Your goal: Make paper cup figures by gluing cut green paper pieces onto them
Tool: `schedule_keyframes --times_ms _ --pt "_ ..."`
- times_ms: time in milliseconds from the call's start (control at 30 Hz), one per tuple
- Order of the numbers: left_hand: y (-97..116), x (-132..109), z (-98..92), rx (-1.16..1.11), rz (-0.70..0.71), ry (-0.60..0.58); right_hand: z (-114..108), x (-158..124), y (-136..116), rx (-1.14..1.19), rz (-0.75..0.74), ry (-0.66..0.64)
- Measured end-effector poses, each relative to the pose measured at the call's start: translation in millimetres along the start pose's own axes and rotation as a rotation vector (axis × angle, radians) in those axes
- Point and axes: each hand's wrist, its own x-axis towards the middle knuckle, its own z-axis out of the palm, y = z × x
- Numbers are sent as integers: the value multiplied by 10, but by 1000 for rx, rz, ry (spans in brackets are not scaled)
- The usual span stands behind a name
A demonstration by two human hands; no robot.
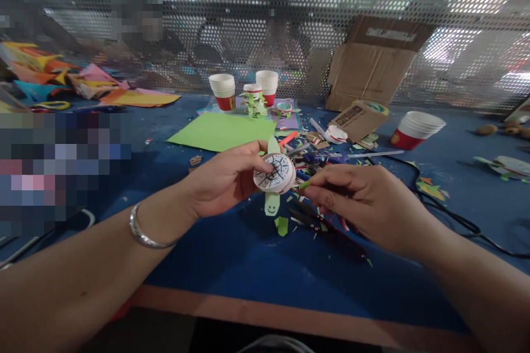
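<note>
A white paper-cup turtle (273,173) with dark blue drawing on its round top is held by my left hand (232,176), thumb on the drawn face. Its green head strip with a smiling face points down toward me, and another green strip sticks up at the far side. Just right of the turtle, my right hand (360,201) pinches a small green paper piece (304,184) between thumb and fingertips. Below the right hand lie dark scissors (327,226). A loose green paper scrap (282,226) rests on the blue table (232,265) beneath the turtle.
Green paper (223,131) lies behind my left hand. Stacked cups (222,92) stand at the back, with more cups (416,129) at the right. A cardboard box (359,120), paper scraps and a black cable (451,218) lie on the right side; another paper turtle (511,165) sits farther right.
</note>
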Motion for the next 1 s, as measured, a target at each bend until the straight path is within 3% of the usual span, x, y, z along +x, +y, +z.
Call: schedule_keyframes --times_ms 200,533,1000 --pt "-39 -3 -7 -15 -24 -43 29 8 4 198 106 -125" --pt "-63 -5 -10 46 -35 -124 84 28 11 320 190 -261" --pt "-56 -33 4 88 -20 -155 61 5 -37 343 175 -273"
